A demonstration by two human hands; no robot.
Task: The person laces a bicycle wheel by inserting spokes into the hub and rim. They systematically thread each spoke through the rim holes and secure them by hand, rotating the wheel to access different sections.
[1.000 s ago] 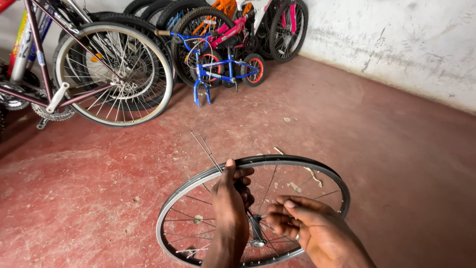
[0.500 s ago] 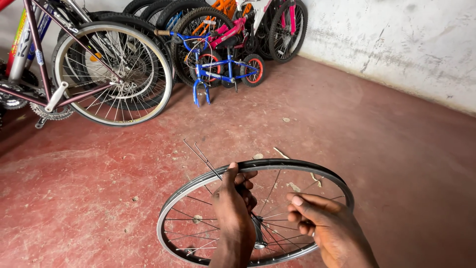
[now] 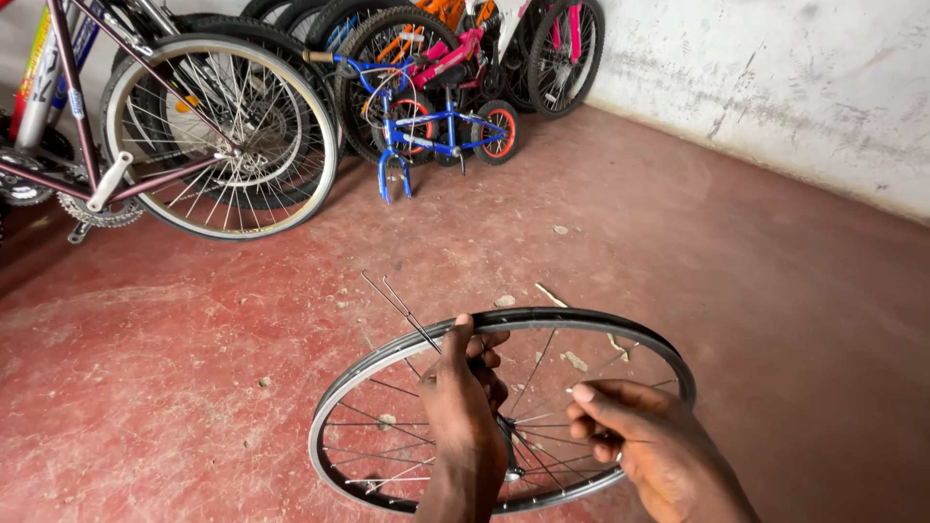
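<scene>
Spokes (image 3: pixel 399 302), loose and thin, stick up far-left from the left hand (image 3: pixel 463 407), clamped around them above the rim (image 3: pixel 542 320) near on the red floor (image 3: pixel 194 387). Right hand (image 3: pixel 644 441) pinches one spoke inside the rim. Bikes (image 3: pixel 291 107) stand far left.

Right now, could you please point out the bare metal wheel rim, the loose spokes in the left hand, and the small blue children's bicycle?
Bare metal wheel rim (image 3: pixel 542 317), head view, far edge.
Loose spokes (image 3: pixel 392 298), head view, free ends.
Small blue children's bicycle (image 3: pixel 441 136), head view, frame.
</scene>
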